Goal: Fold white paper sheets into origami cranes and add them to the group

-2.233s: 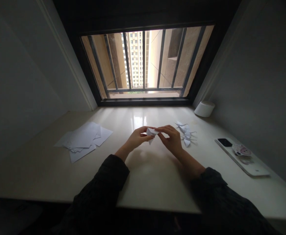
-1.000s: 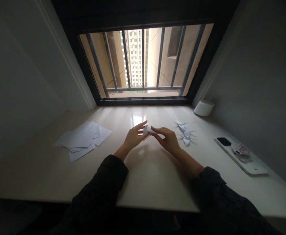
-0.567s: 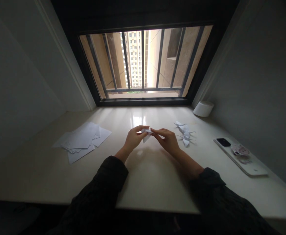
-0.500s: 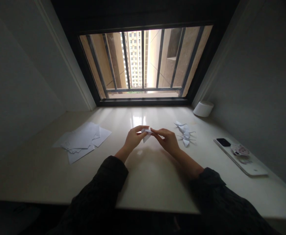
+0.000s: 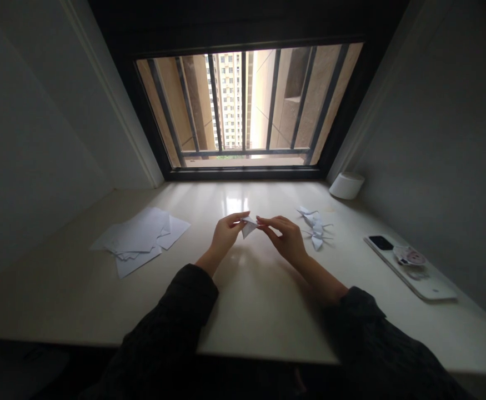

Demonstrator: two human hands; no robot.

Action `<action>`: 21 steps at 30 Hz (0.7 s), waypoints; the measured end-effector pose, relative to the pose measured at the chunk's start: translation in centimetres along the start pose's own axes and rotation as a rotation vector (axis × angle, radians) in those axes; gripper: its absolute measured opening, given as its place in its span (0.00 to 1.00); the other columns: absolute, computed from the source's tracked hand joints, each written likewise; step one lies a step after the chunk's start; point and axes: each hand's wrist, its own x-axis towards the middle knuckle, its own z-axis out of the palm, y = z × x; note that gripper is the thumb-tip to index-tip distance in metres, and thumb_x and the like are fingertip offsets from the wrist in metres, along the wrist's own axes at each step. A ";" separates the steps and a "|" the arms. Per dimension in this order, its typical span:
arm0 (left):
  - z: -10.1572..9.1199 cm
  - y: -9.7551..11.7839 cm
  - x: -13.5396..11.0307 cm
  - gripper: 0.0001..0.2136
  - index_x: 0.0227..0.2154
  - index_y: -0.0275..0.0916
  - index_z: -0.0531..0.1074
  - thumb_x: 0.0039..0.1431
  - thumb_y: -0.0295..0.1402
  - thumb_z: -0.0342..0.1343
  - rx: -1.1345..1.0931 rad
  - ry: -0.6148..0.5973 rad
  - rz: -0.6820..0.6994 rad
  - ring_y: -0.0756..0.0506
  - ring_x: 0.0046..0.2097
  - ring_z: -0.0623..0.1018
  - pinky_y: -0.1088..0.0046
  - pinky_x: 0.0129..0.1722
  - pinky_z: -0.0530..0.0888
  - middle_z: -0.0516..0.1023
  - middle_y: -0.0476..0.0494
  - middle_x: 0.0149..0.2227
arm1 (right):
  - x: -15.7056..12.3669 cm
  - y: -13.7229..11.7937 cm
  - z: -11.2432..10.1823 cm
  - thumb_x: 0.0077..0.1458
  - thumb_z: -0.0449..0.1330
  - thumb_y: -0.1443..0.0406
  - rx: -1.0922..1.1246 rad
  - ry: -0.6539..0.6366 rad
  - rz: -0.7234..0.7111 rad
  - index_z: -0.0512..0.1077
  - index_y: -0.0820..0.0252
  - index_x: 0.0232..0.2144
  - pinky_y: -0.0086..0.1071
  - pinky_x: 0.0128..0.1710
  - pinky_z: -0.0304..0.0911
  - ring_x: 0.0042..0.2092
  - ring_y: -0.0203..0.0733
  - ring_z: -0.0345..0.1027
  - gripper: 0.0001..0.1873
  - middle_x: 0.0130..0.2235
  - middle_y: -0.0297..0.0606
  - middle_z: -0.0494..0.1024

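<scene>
A small folded piece of white paper (image 5: 249, 226) is held up over the white counter, between my two hands. My left hand (image 5: 226, 233) pinches its left side with thumb and fingers. At its right corner, the thumb and fingertips of my right hand (image 5: 283, 234) close on the paper. One pointed flap hangs downward between the hands. Several folded paper cranes (image 5: 316, 226) lie in a cluster on the counter, just right of my right hand.
A loose stack of white paper sheets (image 5: 138, 236) lies on the left of the counter (image 5: 259, 322). On the right lies a phone (image 5: 411, 269) with a round grip on its back. A white cylindrical object (image 5: 346, 185) stands by the barred window (image 5: 243, 105).
My hands have moved slightly apart at the fingertips. More of the folded paper's front face shows between them now.
</scene>
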 end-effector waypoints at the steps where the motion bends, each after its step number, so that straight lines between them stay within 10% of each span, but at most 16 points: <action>1: 0.0 0.0 0.1 0.16 0.44 0.38 0.76 0.50 0.32 0.59 -0.060 -0.002 -0.010 0.44 0.43 0.77 0.66 0.45 0.71 0.79 0.39 0.44 | 0.0 -0.1 0.0 0.55 0.60 0.61 0.044 0.021 0.027 0.75 0.49 0.44 0.38 0.38 0.67 0.37 0.42 0.71 0.13 0.37 0.38 0.80; 21: 1.0 0.5 -0.8 0.17 0.43 0.38 0.72 0.47 0.28 0.61 -0.360 -0.203 -0.095 0.45 0.40 0.77 0.64 0.44 0.72 0.79 0.42 0.39 | 0.2 0.3 0.7 0.46 0.66 0.57 0.335 0.049 0.199 0.77 0.52 0.40 0.34 0.32 0.65 0.31 0.37 0.65 0.17 0.31 0.35 0.73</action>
